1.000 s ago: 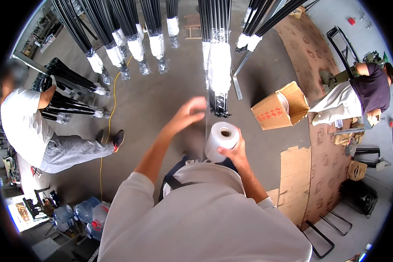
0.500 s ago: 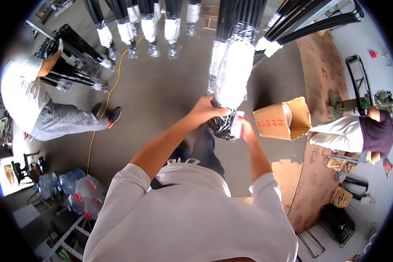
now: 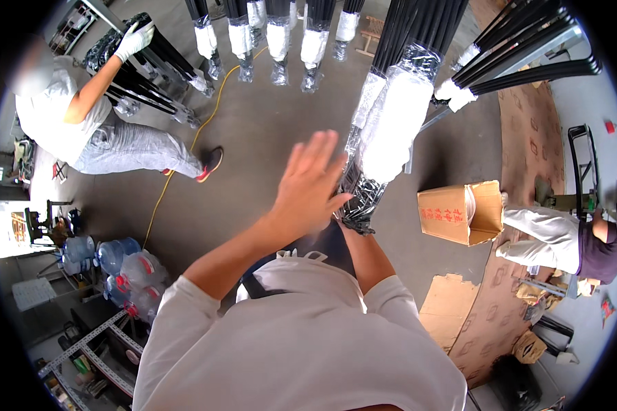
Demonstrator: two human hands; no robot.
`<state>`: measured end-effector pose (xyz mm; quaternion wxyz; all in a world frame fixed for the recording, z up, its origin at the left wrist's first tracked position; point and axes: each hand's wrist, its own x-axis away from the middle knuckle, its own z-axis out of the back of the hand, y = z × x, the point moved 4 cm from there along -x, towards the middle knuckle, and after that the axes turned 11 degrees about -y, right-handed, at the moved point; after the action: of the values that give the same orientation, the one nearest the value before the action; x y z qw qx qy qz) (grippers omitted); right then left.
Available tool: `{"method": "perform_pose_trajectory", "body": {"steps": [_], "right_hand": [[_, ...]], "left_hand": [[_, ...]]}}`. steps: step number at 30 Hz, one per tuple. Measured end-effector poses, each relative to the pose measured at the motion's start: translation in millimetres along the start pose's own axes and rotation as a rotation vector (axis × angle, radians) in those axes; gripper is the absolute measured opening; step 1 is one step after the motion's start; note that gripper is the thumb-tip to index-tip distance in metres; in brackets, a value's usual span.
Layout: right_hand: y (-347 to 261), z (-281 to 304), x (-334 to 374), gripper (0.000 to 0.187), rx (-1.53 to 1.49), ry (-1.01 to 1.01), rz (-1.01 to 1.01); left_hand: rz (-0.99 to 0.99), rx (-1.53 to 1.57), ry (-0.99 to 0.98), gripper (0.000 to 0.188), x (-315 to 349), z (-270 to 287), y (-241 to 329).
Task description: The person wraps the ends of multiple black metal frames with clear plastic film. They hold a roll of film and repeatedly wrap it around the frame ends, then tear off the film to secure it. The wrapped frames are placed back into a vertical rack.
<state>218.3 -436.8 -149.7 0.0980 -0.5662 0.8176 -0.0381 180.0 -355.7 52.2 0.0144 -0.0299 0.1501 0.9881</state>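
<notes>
A person in a white long-sleeved top spreads the left hand (image 3: 307, 183) beside the lower end of a bundle of black tubes (image 3: 428, 24), inside a workshop with a grey floor (image 3: 247, 144). The fingers are fanned and extended, with the thumb reaching toward the bundle's end; whether it touches cannot be told. The right forearm (image 3: 371, 262) rises to the same end, where the right hand is hidden behind the bundle, its grip impossible to tell. The bundle slants down from the top of the view, right of centre, its lower part wrapped in a white sleeve (image 3: 399, 120) and its tip covered in clear plastic film (image 3: 365, 195). More wrapped bundles (image 3: 278, 41) hang in a row beyond, and others lean on a metal frame (image 3: 554, 51) to the right. At left, a co-worker (image 3: 134, 145) in grey trousers rests a white-gloved hand (image 3: 136, 41) on another group of black tubes, near a yellow cable (image 3: 218, 109) that crosses the floor. At right, an open cardboard box (image 3: 445, 214) with red writing stands near a second co-worker (image 3: 600, 250) in a dark shirt. Large water bottles (image 3: 118, 255) cluster at lower left, above a perforated metal rack (image 3: 89, 339).
</notes>
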Motion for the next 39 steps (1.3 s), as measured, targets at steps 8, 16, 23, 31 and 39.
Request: {"method": "perform_pose_trajectory", "body": {"steps": [8,16,23,31,39], "right_hand": [[-1.5,-55.0,-17.8,0.066,0.120,-0.069,-0.237],[-22.8,-25.1,0.5,0.044,-0.016,-0.088,0.262],[-29.4,-13.5,20.1,0.039,-0.045,0.476,0.282],[-0.4,-138.1,80.9,0.046,1.413,0.457,0.083],[7.2,-161.6,82.2,0.084,1.445,0.723,0.141]], "left_hand": [[0.415,1.595,-0.051,0.081,64.3,-98.0,-51.9],[0.415,1.368,0.027,0.072,115.6,-89.3,-46.3],[0.282,1.310,-0.228,0.081,124.5,-80.1,-23.0],[0.172,1.356,-0.163,0.084,96.4,-76.0,-12.5],[-0.147,1.808,-0.503,0.069,70.5,-91.8,-22.2]]}}
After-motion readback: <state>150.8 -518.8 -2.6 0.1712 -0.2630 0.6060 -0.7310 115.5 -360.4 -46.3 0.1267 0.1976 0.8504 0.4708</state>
